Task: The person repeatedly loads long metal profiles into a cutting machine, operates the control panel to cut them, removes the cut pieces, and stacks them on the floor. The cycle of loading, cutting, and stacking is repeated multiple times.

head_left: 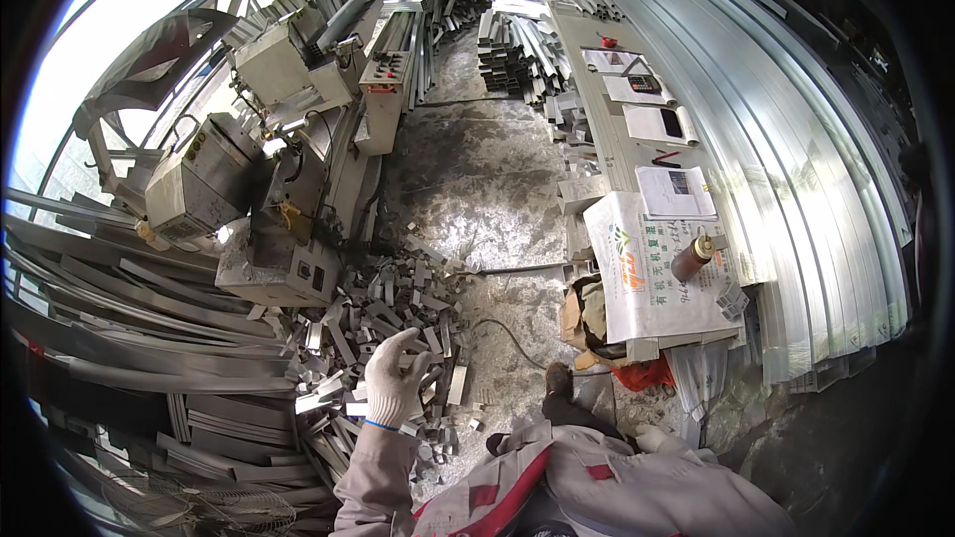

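Over metal offcuts (380, 308) littering the floor (468, 184), the left hand (392, 378) is hovering, its grip empty and half-curled; the right hand (659, 439) is hanging low, its grip impossible to tell; probably sharp edges are calling for care.

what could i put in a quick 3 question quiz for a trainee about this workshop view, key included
1. Multiple choice: in the picture, what shows directly behind and around the left hand?
a) calculator
b) small cut metal pieces
c) long silver panels

2. True or false: the left hand is bare.

3. Short answer: what brown thing stands on the printed white sheet at the right of the aisle?

Key:
1. b, the small cut metal pieces
2. False, it wears a white glove
3. A brown cylindrical container
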{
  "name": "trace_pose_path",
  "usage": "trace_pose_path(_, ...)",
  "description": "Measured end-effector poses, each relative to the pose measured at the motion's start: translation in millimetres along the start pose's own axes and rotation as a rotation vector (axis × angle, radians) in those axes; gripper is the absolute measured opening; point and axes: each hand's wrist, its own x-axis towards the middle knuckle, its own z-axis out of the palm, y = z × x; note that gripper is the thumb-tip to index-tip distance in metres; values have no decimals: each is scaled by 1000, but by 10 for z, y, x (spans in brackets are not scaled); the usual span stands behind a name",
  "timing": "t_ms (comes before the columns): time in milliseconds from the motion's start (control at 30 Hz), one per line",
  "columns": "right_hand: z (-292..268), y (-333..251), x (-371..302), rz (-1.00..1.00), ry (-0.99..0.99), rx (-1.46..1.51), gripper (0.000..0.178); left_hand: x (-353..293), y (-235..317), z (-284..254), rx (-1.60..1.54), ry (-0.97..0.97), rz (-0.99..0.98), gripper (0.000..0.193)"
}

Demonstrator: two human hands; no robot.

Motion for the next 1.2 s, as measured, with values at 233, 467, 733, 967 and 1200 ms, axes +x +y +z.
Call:
trace_pose_path(233,-900,-1531,1289,14,-90,216,92,-1079,-2393,1120,71,-474,-764,49)
trace_pose_path(467,-1908,-3514,1590,5,-30,84,92,-1370,-3712,1294,-63,-553,-1271,55)
trace_pose_path(733,-2318,-4393,3056,-260,52,-15,39,1429,-4285,1734,-536,-276,-1040,59)
trace_pose_path(967,-2626,-5401,3603,-195,132,151,33,3992,-4248,1619,-511,-150,-874,44)
trace_pose_path(1200,-3094,-5999,4791,-344,-19,-389,37,5080,-4604,1602,-555,-86,-999,45)
